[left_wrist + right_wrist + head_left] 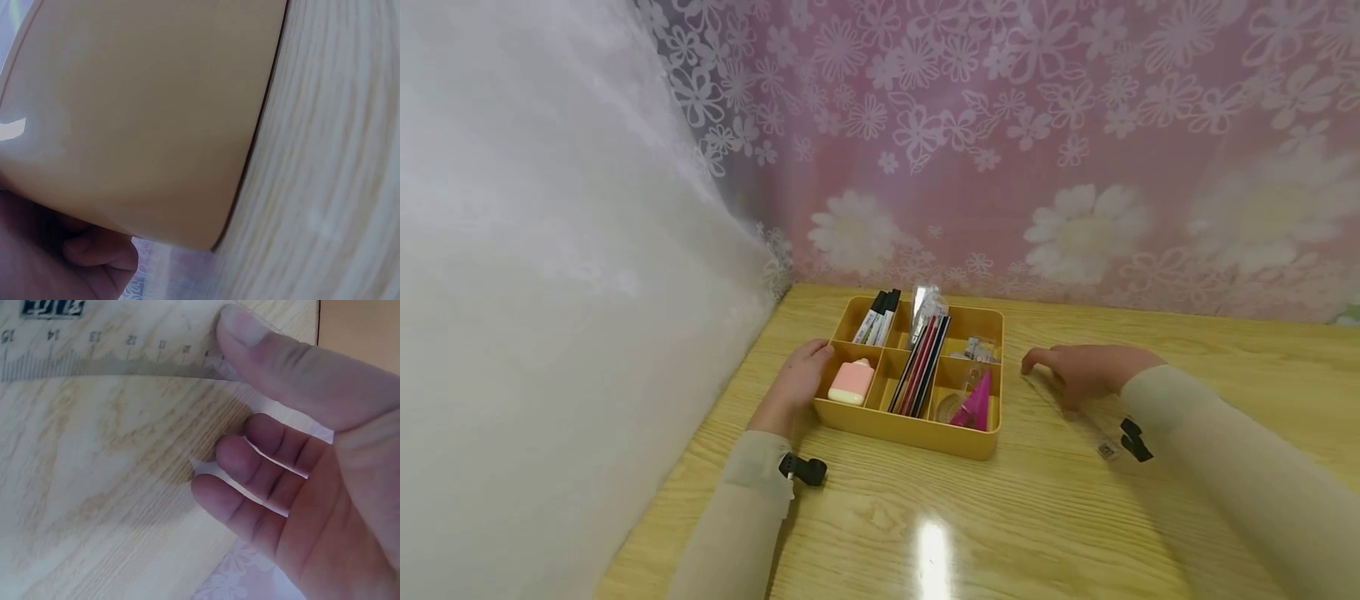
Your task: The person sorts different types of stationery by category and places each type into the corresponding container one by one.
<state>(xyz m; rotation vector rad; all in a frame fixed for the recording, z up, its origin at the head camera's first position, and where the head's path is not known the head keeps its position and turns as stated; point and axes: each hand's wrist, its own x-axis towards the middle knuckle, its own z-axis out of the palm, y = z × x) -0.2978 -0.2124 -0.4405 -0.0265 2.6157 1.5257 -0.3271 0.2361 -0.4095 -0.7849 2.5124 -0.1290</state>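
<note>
A yellow compartment organizer box stands on the table. My left hand grips its left side, with fingers bent at the wall; that smooth wall fills much of the left wrist view. To the right of the box, my right hand holds a clear ruler slanting over the table. In the right wrist view the thumb lies across the ruler near its lower numbers, and the other fingers bend below it. The index finger is hidden there.
Inside the box are black-capped markers, several pencils, a pink and cream bottle-shaped item, a magenta pointed piece and clear plastic items. Behind the table hangs a pink floral curtain; white sheeting borders the left.
</note>
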